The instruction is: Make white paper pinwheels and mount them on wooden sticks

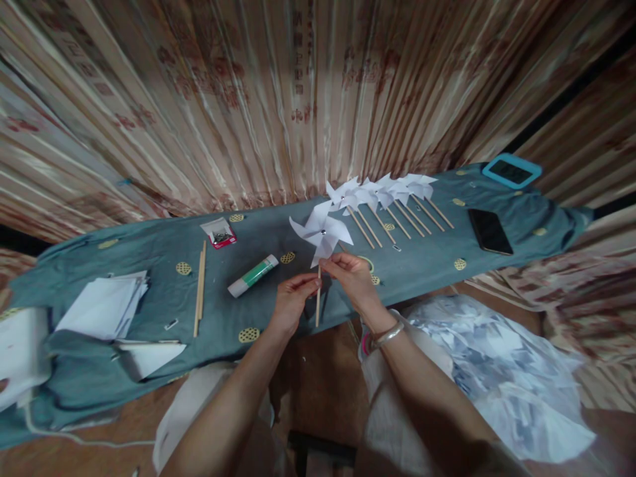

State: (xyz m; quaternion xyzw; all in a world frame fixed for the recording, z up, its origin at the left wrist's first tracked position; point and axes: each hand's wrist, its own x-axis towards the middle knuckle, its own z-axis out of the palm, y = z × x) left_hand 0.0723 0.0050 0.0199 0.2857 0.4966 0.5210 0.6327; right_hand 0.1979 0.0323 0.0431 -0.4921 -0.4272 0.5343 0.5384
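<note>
L hand [294, 298] is pinching the stick [318, 311], R hand [355, 278] is gripping higher, nr the pinwheel [322, 232]; a slip's poss. risking a creased lower blade [324, 250].

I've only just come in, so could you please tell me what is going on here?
A person's left hand and right hand both hold the wooden stick of a white paper pinwheel. More pinwheels lie in a row beyond the right hand. To the left of the hands lie a glue stick, loose wooden sticks and stacked white paper.
</note>
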